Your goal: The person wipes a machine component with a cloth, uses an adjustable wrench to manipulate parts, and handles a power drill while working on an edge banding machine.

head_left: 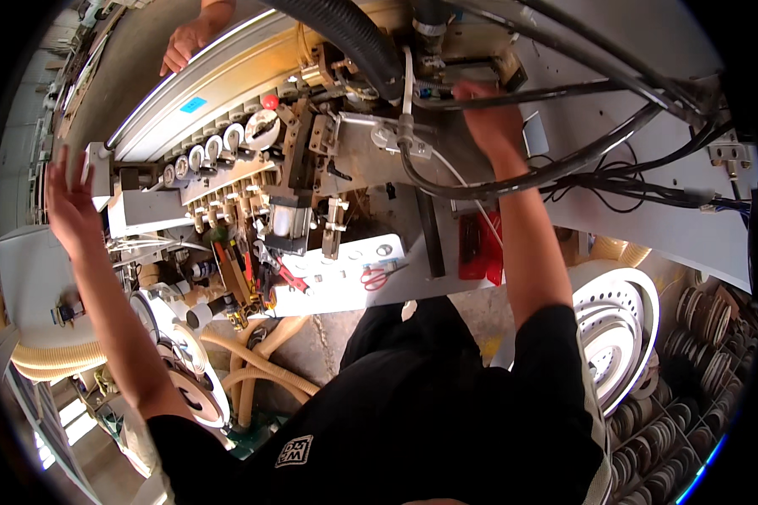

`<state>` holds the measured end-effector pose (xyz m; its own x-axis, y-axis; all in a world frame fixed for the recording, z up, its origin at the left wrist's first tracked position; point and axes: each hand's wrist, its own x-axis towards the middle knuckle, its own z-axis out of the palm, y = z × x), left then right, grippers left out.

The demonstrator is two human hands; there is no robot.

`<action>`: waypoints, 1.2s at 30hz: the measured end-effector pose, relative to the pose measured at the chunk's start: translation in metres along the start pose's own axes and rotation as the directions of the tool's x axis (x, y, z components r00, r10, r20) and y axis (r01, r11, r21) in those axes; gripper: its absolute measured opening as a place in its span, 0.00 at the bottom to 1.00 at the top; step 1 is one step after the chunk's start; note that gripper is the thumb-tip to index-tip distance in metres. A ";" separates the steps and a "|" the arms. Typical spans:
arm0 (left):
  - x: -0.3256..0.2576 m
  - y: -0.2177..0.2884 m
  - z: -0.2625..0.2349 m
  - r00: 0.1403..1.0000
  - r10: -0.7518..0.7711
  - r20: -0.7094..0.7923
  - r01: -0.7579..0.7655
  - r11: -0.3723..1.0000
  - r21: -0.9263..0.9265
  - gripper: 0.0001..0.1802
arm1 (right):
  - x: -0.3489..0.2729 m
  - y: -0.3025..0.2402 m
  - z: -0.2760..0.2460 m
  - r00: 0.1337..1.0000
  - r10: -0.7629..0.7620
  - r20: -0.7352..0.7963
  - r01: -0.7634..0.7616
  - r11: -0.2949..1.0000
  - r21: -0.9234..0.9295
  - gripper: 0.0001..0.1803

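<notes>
My left hand (pixel 73 200) is raised at the machine's left end, fingers spread, with nothing in it. It is nearest to a white end housing (pixel 98 175). My right arm reaches far into the machine, and my right hand (pixel 490 119) is beside a black cable (pixel 526 99) that passes in front of it. Its fingers are blurred and partly hidden, so their grip does not show. Left of that hand, a thick black corrugated hose (pixel 345 38) comes down into the machine. Between my arms sits a row of rollers (pixel 215 150) with metal clamps and brass-coloured fittings.
Another person's hand (pixel 187 44) rests at the machine's far edge. Red-handled scissors (pixel 376 278) lie on a white board (pixel 320 290), beside pliers (pixel 291 280) and screwdrivers. A red box (pixel 480 248) stands under my right forearm. Large white reels (pixel 619 337) and beige hoses (pixel 265 370) are below.
</notes>
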<state>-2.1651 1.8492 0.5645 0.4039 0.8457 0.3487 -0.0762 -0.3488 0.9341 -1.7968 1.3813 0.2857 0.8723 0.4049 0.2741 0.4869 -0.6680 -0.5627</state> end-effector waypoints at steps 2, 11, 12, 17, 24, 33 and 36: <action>-0.070 -0.026 0.024 0.966 -0.094 0.243 0.142 0.971 -0.190 0.28 | 0.034 0.020 0.008 0.989 -0.095 -0.115 0.110 0.985 0.133 0.18; -0.395 -0.130 0.039 0.576 -0.816 0.055 0.818 0.574 -0.040 0.19 | 0.076 0.008 0.045 0.983 -0.156 0.096 0.159 0.987 -0.026 0.17; -0.421 -0.136 0.028 0.530 -0.846 0.052 0.848 0.530 -0.021 0.20 | 0.077 0.005 0.044 0.981 -0.172 0.090 0.177 0.983 -0.045 0.16; -0.487 -0.130 0.020 0.365 -0.925 0.107 0.916 0.378 0.138 0.21 | 0.071 0.020 0.036 0.972 -0.152 -0.177 0.157 0.988 0.014 0.16; -0.510 -0.135 0.038 0.296 -0.925 0.238 0.921 0.342 0.185 0.22 | -0.075 0.000 -0.011 0.983 0.139 0.120 -0.183 0.718 0.672 0.21; -0.519 -0.206 0.000 0.262 -0.917 0.300 0.869 0.359 0.341 0.20 | -0.356 0.010 0.019 0.754 0.019 0.656 -0.082 0.995 0.064 0.16; -0.529 -0.246 -0.028 0.257 -0.920 0.296 0.819 0.370 0.438 0.20 | -0.382 0.011 0.014 0.548 0.098 0.831 -0.313 0.945 0.096 0.20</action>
<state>-2.3858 1.4992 0.1522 0.4440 0.4189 -0.7921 0.7019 0.3868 0.5981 -2.1251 1.2286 0.1638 0.4885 0.6753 -0.5526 0.1823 -0.6983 -0.6922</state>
